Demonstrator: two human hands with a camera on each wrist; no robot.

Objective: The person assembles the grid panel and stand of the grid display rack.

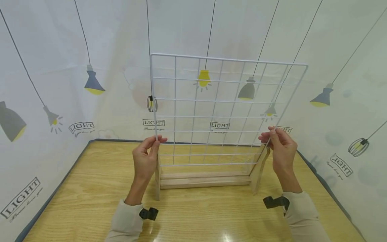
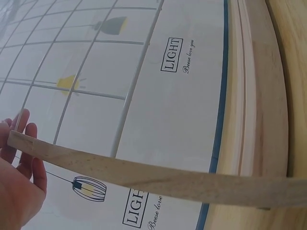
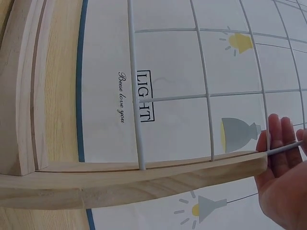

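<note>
A white wire grid panel (image 1: 215, 101) stands upright, leaning slightly back, between the two side posts of a pale wooden stand (image 1: 205, 182). My left hand (image 1: 146, 156) pinches the panel's left edge wire with thumb and fingers, near the top of the left post (image 2: 124, 170). On the other side my right hand (image 1: 282, 146) pinches the right edge wire just above the right post (image 3: 168, 177). In both wrist views the panel's lower side edges disappear at the posts. A gap separates its bottom wire from the stand's crossbar.
The stand is on a wood-grain table (image 1: 196, 215). White sheeting (image 1: 115, 101) printed with lamps and the word LIGHT rises behind and at both sides. Dark camera mounts (image 1: 149, 214) sit at both cuffs.
</note>
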